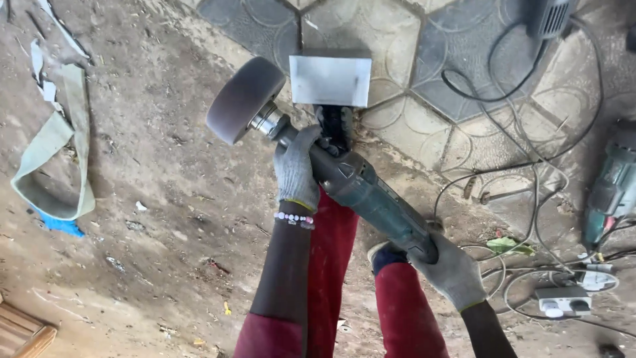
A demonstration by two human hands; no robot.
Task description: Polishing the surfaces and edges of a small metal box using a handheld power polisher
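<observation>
Over the dirt floor [165, 166], gloved left hand [296, 167] and right hand [454, 272], fingers wrapped tight, hold the polisher [358, 189] beside an unclamped metal block [330, 79], which could likely kick loose.

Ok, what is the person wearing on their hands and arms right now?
Both hands, left hand and right hand, wear grey knit work gloves with a thin yellow-green cuff edge. A bracelet of pale beads circles the left wrist. The forearms are bare, with no sleeves showing.
</observation>
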